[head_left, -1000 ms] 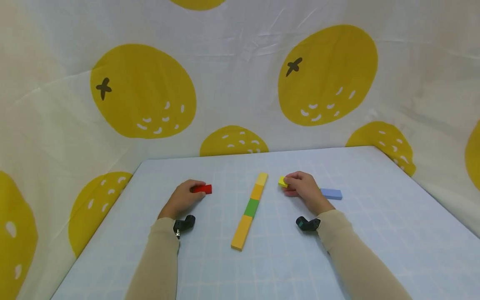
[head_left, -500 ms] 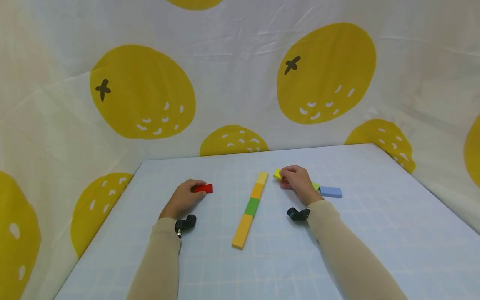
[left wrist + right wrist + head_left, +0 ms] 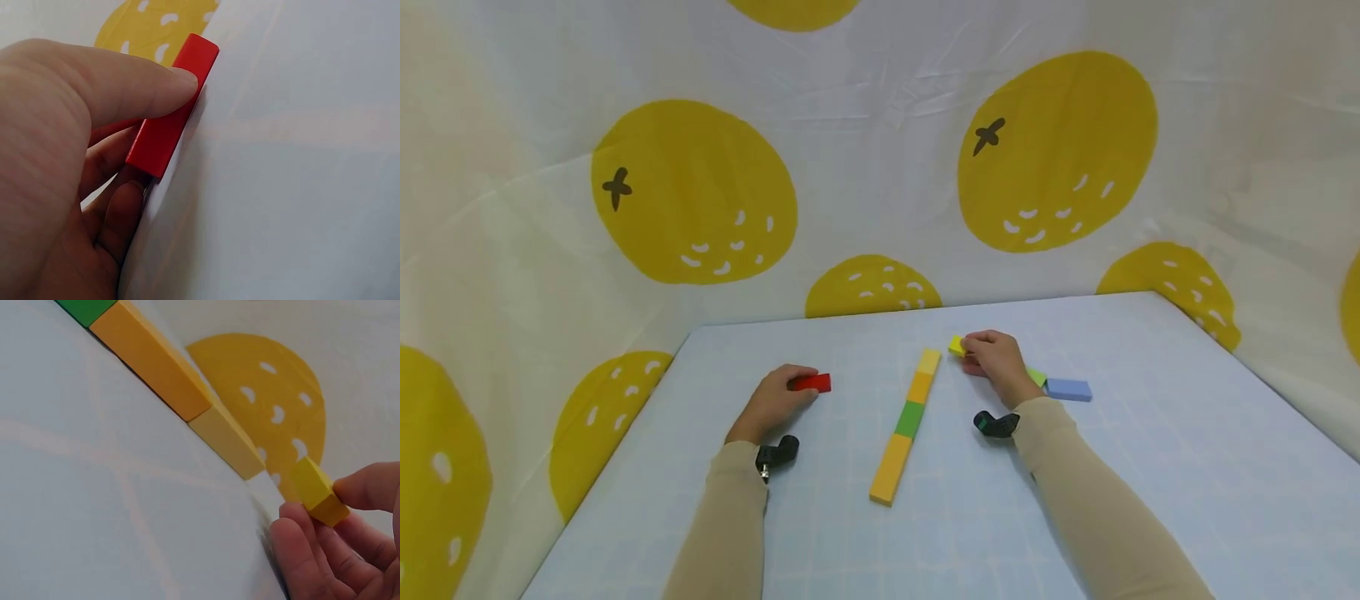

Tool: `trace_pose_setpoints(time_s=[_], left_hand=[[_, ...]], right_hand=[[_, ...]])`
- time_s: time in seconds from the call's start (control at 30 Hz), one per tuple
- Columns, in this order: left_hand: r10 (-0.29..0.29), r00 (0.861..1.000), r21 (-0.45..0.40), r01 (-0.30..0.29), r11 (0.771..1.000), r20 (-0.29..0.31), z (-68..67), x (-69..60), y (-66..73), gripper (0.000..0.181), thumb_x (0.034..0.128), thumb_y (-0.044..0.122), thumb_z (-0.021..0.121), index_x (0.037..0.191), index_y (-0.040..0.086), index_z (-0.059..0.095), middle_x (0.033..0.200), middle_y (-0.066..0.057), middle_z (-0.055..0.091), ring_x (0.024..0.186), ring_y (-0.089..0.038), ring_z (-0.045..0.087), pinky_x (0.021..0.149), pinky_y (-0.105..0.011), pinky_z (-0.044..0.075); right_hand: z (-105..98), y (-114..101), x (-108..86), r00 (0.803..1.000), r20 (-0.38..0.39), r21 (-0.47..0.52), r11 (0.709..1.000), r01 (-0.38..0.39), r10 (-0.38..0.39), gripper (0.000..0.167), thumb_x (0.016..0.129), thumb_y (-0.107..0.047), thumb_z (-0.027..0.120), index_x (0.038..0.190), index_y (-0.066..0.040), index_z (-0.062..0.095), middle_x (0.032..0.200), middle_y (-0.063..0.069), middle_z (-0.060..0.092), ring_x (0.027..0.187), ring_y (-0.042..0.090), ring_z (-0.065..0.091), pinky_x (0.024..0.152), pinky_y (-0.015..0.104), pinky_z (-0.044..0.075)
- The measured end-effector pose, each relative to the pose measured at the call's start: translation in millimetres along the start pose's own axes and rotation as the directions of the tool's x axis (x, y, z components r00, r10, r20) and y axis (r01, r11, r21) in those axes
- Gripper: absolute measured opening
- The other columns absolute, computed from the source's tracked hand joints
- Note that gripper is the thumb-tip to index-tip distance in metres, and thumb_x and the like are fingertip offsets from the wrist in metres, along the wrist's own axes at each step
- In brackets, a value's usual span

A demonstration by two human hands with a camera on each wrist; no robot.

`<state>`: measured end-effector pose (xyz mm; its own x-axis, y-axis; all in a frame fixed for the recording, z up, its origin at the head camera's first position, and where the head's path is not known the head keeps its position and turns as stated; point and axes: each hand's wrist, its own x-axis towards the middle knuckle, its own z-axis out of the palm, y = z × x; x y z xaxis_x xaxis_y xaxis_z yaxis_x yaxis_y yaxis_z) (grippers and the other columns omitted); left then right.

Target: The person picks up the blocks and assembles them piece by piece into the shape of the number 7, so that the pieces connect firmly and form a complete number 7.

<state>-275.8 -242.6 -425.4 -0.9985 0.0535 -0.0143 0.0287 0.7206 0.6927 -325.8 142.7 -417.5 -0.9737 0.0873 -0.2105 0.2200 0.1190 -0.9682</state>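
My left hand point(image 3: 772, 402) grips a red block point(image 3: 165, 122) between thumb and fingers at the left of the table, the block on or close to the surface. A small bright yellow block point(image 3: 317, 490) is pinched between the thumb and fingers of my right hand point(image 3: 1000, 364). That hand is just right of the far end of a row of blocks lying end to end. From far to near, the row has a pale yellow block point(image 3: 928, 361), an orange block point(image 3: 919, 387), a green block point(image 3: 909, 420) and a longer orange block point(image 3: 891, 469).
Beyond the right wrist lie a light green block point(image 3: 1037, 377), partly hidden, and a blue block point(image 3: 1069, 389). A pale checked cloth covers the table point(image 3: 865, 554). Behind it hangs a white curtain point(image 3: 880, 167) printed with yellow fruit.
My right hand has moved left and away from me with the yellow block, uncovering part of the light green block. My left hand has stayed at the red block.
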Motion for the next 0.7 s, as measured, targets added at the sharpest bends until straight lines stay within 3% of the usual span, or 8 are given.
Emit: trace_pose_setpoints(time_s=[0.3,0.57,0.7], left_hand=[[0.013,1.0,-0.014,-0.013,1.0,-0.008,1.9,0.3,1.1,0.043,0.0948,0.029,0.07,0.136,0.02,0.061,0.139,-0.009,0.053,0.125,-0.033,0.046,0.105,-0.054,0.042],[0.005,1.0,-0.006,-0.005,1.0,-0.012,2.0,-0.3,-0.2,0.043,0.0951,0.029,0.07,0.136,0.02,0.061,0.139,-0.009,0.053,0.125,-0.032,0.046,0.104,-0.054,0.043],[0.017,1.0,-0.008,-0.017,1.0,-0.015,1.8,-0.7,0.7,0.042,0.0955,0.028,0.07,0.136,0.018,0.061,0.138,-0.009,0.054,0.124,-0.032,0.047,0.105,-0.054,0.043]], right_hand=[[-1,-1,8.7,1.0,-0.024,0.018,1.0,-0.014,0.014,0.038,0.1,-0.031,0.062,0.131,-0.009,0.058,0.124,0.014,0.061,0.096,0.022,0.068,0.079,0.024,0.057],[4,0,13.2,0.999,-0.004,0.005,0.999,0.04,-0.04,0.036,0.101,-0.026,0.061,0.135,-0.017,0.061,0.128,0.011,0.058,0.098,0.024,0.065,0.079,0.024,0.057],[6,-1,14.8,0.999,0.0,-0.013,0.999,0.049,-0.049,0.036,0.101,-0.025,0.061,0.135,-0.015,0.061,0.129,0.011,0.058,0.1,0.024,0.065,0.079,0.024,0.057]])
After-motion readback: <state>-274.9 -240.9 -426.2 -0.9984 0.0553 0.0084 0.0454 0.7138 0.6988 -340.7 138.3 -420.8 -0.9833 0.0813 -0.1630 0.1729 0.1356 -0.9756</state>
